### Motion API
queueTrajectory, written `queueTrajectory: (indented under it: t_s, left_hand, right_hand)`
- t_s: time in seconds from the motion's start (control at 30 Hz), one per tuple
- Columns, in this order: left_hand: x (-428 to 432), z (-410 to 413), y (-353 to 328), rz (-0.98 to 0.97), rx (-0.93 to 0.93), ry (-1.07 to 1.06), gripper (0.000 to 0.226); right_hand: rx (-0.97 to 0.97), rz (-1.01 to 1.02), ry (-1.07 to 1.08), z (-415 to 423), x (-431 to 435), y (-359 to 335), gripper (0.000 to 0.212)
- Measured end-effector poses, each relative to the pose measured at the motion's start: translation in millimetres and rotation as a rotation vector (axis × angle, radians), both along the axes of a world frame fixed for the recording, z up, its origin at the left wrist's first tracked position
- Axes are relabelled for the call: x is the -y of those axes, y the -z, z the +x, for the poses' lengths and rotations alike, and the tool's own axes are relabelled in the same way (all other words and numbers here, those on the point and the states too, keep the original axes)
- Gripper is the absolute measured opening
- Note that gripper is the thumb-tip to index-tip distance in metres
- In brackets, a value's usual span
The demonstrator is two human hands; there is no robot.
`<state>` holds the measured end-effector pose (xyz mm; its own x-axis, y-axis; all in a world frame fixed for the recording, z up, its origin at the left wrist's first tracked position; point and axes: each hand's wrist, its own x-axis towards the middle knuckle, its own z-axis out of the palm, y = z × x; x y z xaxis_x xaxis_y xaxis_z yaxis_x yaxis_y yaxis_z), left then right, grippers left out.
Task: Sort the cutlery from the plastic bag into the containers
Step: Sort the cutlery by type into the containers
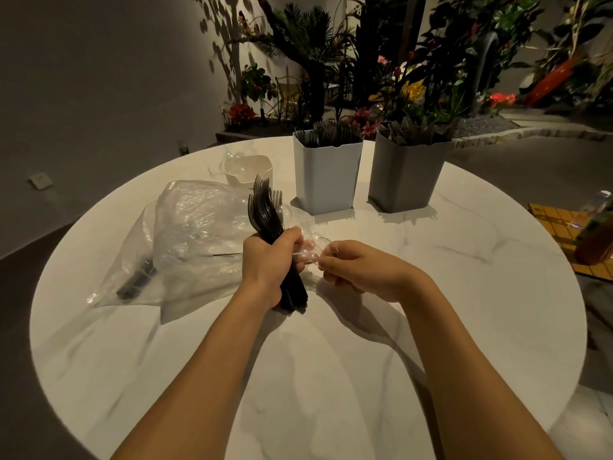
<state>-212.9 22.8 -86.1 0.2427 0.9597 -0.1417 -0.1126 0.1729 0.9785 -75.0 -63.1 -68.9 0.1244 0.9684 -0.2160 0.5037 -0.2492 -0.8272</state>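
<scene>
My left hand (270, 260) grips a bundle of black plastic forks (265, 210), tines up, handles down to the table. My right hand (361, 267) pinches clear plastic spoons (310, 250) between the two hands. The crumpled clear plastic bag (185, 234) lies to the left with dark cutlery inside. Behind stand three containers: a small cream one (248, 171) with clear pieces, a white one (326, 174) holding black forks, and a grey one (406, 174) holding dark cutlery.
The round white marble table (298, 376) fills the view. A yellow mat (564, 227) with a bottle (597, 227) sits at the right edge. Plants and flowers stand behind the table.
</scene>
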Motion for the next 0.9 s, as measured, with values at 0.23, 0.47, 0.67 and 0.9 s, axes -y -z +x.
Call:
queueTrajectory:
  t_s: [0.23, 0.47, 0.67, 0.9]
  left_hand:
    - [-2.8, -3.9, 1.9, 0.017, -0.06, 0.031, 0.015]
    - [-1.5, -6.1, 2.1, -0.044, 0.115, 0.237, 0.033]
    - [5.3, -4.2, 4.3, 0.051, 0.127, 0.427, 0.015]
    - [2.8, -6.6, 4.2, 0.096, 0.069, 0.495, 0.043]
  right_hand:
    - [-0.113, 0.05, 0.081, 9.0, 0.9, -0.9, 0.034]
    - [-0.389, 0.14, 0.114, 6.9, 1.0, -6.5, 0.049]
    - [-0.37, 0.411, 0.344, -24.1, -17.0, 7.5, 0.028]
    - [-0.522, 0.382, 0.36, -23.9, -14.7, 10.0, 0.023]
